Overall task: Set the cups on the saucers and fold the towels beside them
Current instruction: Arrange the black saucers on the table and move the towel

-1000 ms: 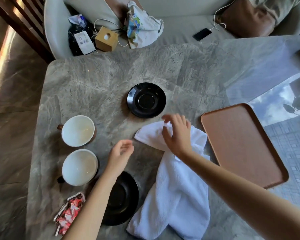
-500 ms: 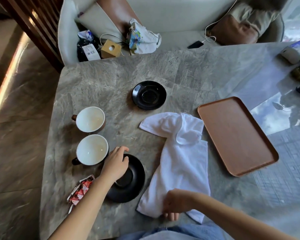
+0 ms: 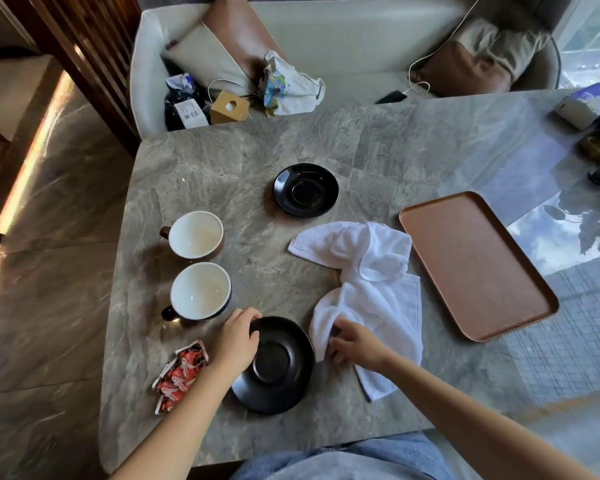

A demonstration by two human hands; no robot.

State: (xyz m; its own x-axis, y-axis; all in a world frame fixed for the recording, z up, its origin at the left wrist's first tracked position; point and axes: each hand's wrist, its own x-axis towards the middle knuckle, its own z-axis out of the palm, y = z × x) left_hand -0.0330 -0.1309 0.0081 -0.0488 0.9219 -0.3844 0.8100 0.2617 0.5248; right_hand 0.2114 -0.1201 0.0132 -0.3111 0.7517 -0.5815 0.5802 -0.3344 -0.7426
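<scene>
Your surface (image 3: 222,168): cups L, saucers centre, towel & tray R.
Far cup (image 3: 195,234) sits just behind near cup (image 3: 200,291), both at L side, neither on a saucer. Far saucer (image 3: 305,190) lies mid-surface toward the back. Near saucer (image 3: 278,372) lies in front, just R of near cup, w/ packets (image 3: 181,374) to its L. Towel (image 3: 378,282) lies between near saucer & tray (image 3: 475,265), just beside both. Your L hand (image 3: 238,337) is on near saucer's L rim, R hand (image 3: 355,344) on towel's near-L edge.
</scene>
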